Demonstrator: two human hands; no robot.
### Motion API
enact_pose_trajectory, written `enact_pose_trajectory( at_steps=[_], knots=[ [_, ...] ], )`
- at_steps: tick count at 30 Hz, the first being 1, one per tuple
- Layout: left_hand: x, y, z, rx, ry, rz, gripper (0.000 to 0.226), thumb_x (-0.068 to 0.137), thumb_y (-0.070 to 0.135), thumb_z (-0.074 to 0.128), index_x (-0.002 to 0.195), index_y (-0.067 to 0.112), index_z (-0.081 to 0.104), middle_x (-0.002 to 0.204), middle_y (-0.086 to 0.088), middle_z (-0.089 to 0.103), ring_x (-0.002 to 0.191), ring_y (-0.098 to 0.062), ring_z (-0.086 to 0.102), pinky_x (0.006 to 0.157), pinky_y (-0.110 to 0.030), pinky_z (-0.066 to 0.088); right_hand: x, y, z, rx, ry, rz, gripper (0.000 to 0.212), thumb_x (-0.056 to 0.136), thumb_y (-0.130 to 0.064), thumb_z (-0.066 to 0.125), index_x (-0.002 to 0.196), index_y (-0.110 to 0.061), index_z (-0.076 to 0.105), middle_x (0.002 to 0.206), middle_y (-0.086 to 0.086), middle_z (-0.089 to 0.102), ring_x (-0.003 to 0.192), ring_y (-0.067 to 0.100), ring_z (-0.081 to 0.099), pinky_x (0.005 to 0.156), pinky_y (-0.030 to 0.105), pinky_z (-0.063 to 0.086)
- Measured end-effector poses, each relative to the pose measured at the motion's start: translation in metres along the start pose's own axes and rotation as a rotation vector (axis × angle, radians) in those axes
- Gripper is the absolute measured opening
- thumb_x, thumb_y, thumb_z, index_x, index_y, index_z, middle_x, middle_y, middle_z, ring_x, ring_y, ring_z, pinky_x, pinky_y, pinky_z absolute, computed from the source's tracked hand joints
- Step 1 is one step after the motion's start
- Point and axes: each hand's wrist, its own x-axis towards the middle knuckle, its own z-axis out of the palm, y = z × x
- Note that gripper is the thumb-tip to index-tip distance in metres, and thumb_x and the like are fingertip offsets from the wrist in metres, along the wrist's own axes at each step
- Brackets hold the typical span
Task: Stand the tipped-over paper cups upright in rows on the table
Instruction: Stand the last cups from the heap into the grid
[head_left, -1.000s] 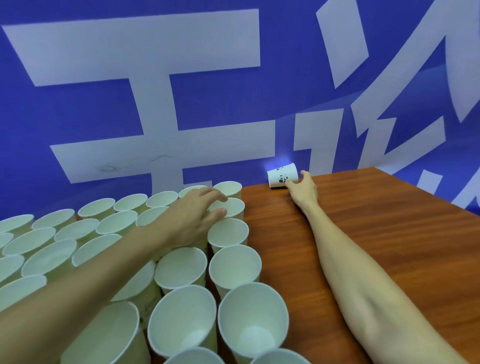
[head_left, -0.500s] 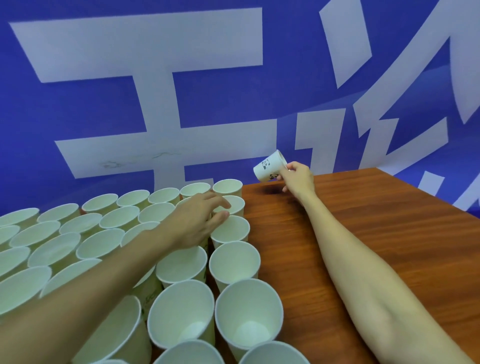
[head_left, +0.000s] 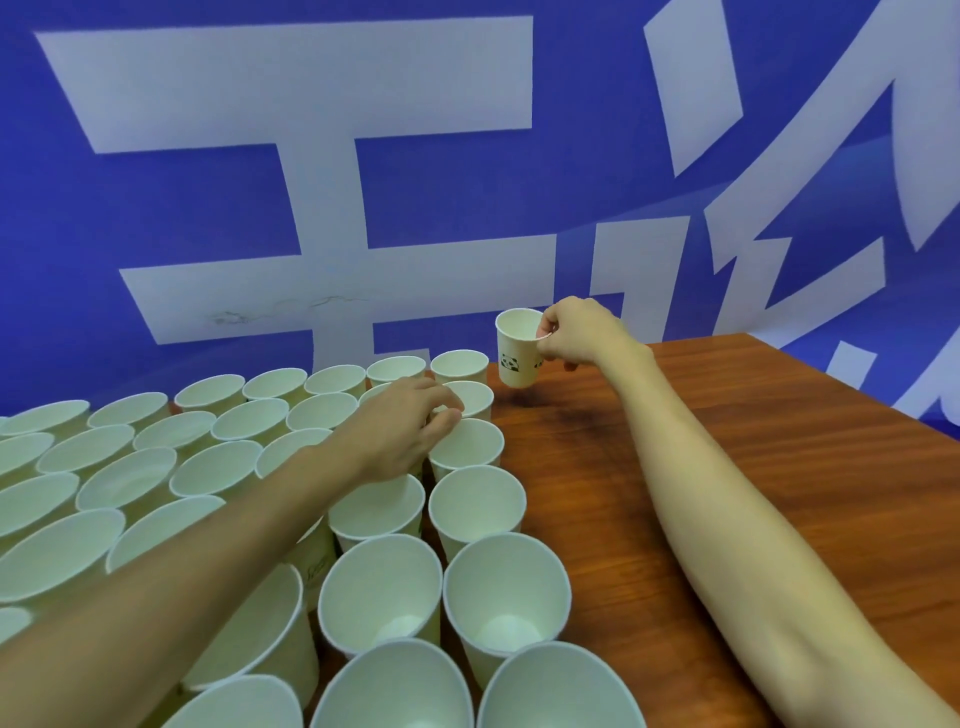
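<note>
On the brown wooden table (head_left: 727, 467) the big block of upright pale paper cups (head_left: 384, 587) fills the left side; the left hand (head_left: 400, 431), fingers loosely curled, rests over its far cups; the right hand (head_left: 576, 332) now pinches the rim of the panda-printed white paper cup (head_left: 515, 348), lifted off the table and turned upright since a second ago, so only setting it down beside the rows seems left.

The left part of a reddish wooden table (head_left: 727, 467) is covered by upright white paper cups (head_left: 379, 592) packed in rows, while its right part is left bare.
</note>
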Motion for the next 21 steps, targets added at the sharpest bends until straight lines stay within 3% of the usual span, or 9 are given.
enact_pose_trajectory(
  at_steps=[7, 11, 21],
  knots=[
    [0.0, 0.001, 0.0, 0.003, 0.002, 0.002, 0.032, 0.101, 0.037, 0.04, 0.123, 0.028, 0.06, 0.137, 0.006, 0.053, 0.124, -0.009, 0.045, 0.098, -0.026, 0.039, -0.004, -0.004, 0.003, -0.011, -0.219, 0.012, 0.006, 0.086, -0.014, 0.063, 0.088, -0.018, 0.066, 0.083, -0.001, 0.071, 0.066, 0.012, 0.069, 0.055, 0.025, 0.047],
    [0.001, 0.0, 0.001, 0.007, 0.004, 0.009, 0.031, 0.101, 0.038, 0.041, 0.122, 0.028, 0.061, 0.134, 0.006, 0.055, 0.119, -0.009, 0.047, 0.093, -0.022, 0.038, -0.004, -0.006, 0.011, -0.015, -0.231, 0.006, 0.005, 0.086, -0.017, 0.062, 0.085, -0.02, 0.066, 0.082, -0.002, 0.071, 0.063, 0.012, 0.069, 0.057, 0.027, 0.049],
    [0.001, -0.002, 0.001, 0.002, 0.002, 0.013, 0.031, 0.1, 0.038, 0.041, 0.121, 0.028, 0.062, 0.133, 0.006, 0.056, 0.118, -0.01, 0.048, 0.096, -0.027, 0.043, -0.008, -0.011, 0.01, -0.074, -0.246, 0.011, 0.005, 0.089, -0.015, 0.06, 0.09, -0.018, 0.065, 0.084, 0.001, 0.07, 0.066, 0.014, 0.07, 0.057, 0.026, 0.049]
  ],
)
